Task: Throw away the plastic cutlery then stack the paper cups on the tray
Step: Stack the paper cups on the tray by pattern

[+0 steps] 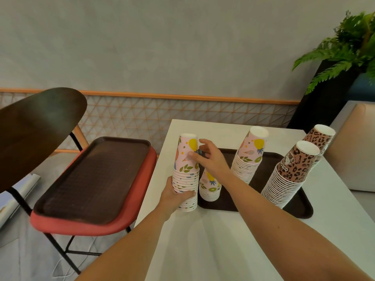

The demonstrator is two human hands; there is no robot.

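Note:
A tall stack of upturned pink fruit-print paper cups point(186, 171) stands on the white table just left of the dark tray point(300, 207). My left hand point(174, 196) grips the lower part of that stack. My right hand point(209, 157) touches the top cup's side with relaxed fingers. On the tray stand a short fruit-print stack point(210, 188), a taller fruit-print stack point(248, 157) and two leopard-print stacks point(292, 173), point(320, 138). No plastic cutlery shows.
A second dark tray point(95, 177) lies on the red seat of a chair point(81, 226) to the left of the white table point(223, 240). A fern in a black planter point(341, 57) stands at the back right, beside a beige cushion point(353, 151).

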